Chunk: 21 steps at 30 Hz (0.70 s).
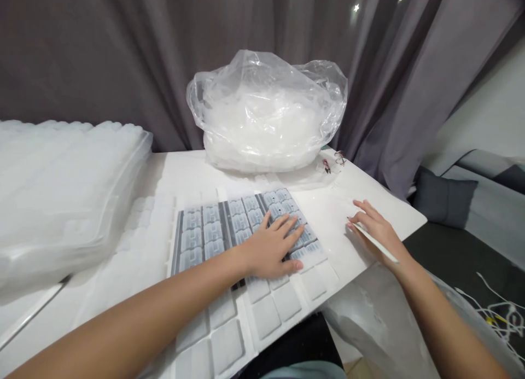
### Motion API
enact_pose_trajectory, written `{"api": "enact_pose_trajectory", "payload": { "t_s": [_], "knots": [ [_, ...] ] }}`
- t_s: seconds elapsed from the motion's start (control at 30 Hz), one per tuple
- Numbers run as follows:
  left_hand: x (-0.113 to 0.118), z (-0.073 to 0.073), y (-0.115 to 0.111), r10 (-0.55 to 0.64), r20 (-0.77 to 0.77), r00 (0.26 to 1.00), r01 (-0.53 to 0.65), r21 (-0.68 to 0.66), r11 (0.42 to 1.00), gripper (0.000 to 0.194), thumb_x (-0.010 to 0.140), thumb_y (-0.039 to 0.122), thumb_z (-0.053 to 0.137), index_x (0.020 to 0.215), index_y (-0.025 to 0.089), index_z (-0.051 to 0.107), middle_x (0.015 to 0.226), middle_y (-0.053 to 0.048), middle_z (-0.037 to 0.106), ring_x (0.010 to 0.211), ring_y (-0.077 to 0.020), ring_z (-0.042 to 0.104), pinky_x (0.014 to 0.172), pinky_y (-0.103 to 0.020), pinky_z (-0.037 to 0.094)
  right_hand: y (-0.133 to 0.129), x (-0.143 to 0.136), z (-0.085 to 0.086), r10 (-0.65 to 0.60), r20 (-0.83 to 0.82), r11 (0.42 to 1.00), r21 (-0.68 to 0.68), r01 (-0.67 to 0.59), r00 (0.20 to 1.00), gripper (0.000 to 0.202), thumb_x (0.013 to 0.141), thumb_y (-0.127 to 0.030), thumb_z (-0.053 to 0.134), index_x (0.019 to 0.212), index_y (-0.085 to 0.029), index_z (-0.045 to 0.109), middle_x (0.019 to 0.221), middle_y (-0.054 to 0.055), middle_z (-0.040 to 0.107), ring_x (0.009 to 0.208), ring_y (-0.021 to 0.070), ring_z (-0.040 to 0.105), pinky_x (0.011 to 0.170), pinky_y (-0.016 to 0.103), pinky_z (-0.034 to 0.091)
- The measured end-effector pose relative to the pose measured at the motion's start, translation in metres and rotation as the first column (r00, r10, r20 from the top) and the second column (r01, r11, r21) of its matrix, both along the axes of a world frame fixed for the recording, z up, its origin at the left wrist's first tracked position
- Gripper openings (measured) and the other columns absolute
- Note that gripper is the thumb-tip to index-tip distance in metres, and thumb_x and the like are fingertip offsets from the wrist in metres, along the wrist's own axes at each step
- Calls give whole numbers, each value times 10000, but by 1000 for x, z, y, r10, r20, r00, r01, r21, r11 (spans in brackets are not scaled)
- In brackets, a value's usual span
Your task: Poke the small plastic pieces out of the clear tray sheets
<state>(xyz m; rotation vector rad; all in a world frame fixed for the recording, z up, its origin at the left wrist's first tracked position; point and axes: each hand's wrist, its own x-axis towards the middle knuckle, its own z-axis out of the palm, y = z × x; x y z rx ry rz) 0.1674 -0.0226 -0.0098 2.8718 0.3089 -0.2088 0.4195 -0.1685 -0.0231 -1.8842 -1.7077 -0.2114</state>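
My left hand (274,245) lies flat with its fingers spread on a tray sheet (266,316) of square raised pads. The pads under and beyond the hand carry grey-blue printed pieces (213,231) with dark strips between the columns. The pads nearest me are plain white. My palm covers part of the middle columns. To the right, my right hand (377,231) is closed around a thin white pen (375,242), its dark tip pointing left. This hand is just above the white table (381,204), apart from the tray.
A clear plastic bag (266,116) full of white material stands behind the tray. A thick stack of white trays (61,204) fills the left side. Small dark red bits (326,165) lie by the bag. White cables (504,319) lie at lower right, beyond the table edge.
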Motion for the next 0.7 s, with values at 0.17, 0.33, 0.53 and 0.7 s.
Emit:
{"api": "enact_pose_trajectory", "payload": {
  "t_s": [0.17,0.33,0.53,0.7],
  "knots": [
    [0,1,0,-89,249,964,115,-91,989,705,890,621,427,1439,188,335,1485,-145,310,1384,-362,213,1088,-623,7,-14,-23,-3,246,-153,956,200,-214,957,31,803,-260,670,794,-240,691,977,56,580,919,204,596,799,367,515],
    [1,12,-12,-60,605,794,305,-311,900,553,869,547,537,1279,175,531,1196,-103,637,1104,-220,585,1077,-385,290,-22,-74,15,470,-197,851,360,-382,861,79,790,-157,690,818,-227,667,718,2,585,718,151,578,628,268,504],
    [-1,18,-20,-8,676,737,395,-420,817,191,858,317,647,980,172,667,975,-26,720,915,-144,660,1053,-312,294,-19,-85,23,600,10,749,344,-566,800,125,826,-97,630,928,-166,652,796,53,645,822,175,576,692,310,511],
    [-2,17,-18,-25,667,744,407,-423,809,173,861,327,639,918,166,667,906,-34,729,866,-149,671,1062,-340,282,-18,-86,13,603,43,752,303,-585,797,202,847,-112,601,1042,-165,608,836,62,666,817,181,575,682,327,520]
  ]
}}
